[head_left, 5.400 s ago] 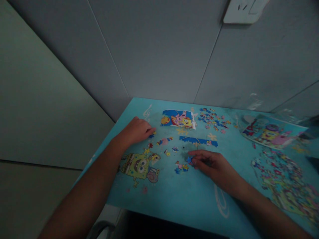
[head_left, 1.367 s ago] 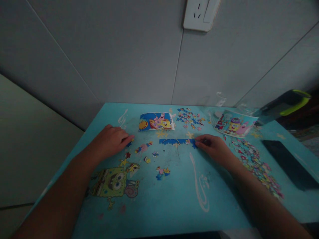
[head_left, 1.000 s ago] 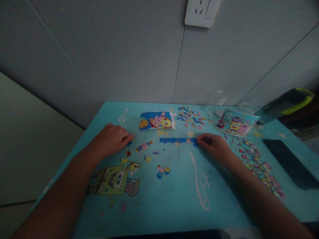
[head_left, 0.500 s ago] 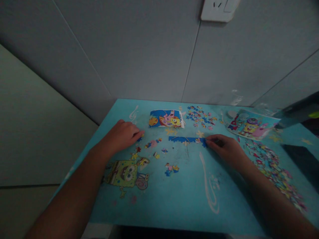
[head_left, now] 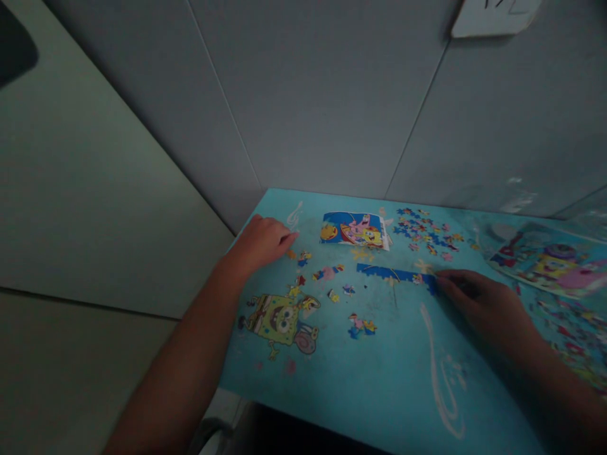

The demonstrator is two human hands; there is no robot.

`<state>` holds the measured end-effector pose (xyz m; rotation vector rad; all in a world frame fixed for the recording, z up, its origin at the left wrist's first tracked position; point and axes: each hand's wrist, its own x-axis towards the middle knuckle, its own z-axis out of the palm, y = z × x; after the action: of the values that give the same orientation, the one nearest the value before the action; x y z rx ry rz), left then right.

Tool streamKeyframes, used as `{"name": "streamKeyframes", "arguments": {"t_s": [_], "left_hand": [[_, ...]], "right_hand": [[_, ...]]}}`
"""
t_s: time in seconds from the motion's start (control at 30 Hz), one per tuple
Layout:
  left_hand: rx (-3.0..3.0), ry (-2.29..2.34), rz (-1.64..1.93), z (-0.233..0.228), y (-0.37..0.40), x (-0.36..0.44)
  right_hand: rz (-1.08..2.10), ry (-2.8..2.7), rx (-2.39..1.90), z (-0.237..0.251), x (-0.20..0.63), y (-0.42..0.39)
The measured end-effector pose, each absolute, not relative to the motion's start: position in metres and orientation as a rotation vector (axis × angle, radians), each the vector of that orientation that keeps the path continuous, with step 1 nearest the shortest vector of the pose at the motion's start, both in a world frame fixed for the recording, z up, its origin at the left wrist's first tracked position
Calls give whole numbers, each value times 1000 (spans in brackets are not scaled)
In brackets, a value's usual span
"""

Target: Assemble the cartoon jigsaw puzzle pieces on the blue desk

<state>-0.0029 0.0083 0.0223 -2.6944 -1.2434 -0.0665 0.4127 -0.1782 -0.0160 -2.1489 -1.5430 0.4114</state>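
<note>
My right hand is at the right end of a blue strip of joined jigsaw pieces, thumb and fingers pinched on the end jigsaw piece. My left hand rests near the table's far left corner, its fingers curled under; whatever they hold, if anything, is hidden. Just right of its thumb lies a small puzzle cluster. A joined pink and blue cluster, a yellow piece, a blue piece and another small cluster lie between the hands.
Behind the strip stands a picture card. Loose pieces are spread at the back. On the right, a clear bag with a printed picture lies beside a larger pile of pieces. A grey wall borders the turquoise table.
The view has swung left, so the table sits further right. My left hand has drawn back slightly, uncovering the small cluster beside its thumb. My right hand stays at the strip's end.
</note>
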Motion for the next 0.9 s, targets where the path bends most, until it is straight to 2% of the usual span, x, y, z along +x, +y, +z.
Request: {"name": "streamKeyframes", "arguments": {"t_s": [0.4, 0.9], "left_hand": [[-3233, -1082, -51, 15, 9, -4], [-3252, -1175, -4, 9, 10, -3]], "right_hand": [[393, -1538, -2174, -19, 415, -178], [360, -1596, -2156, -13, 409, -181]]}}
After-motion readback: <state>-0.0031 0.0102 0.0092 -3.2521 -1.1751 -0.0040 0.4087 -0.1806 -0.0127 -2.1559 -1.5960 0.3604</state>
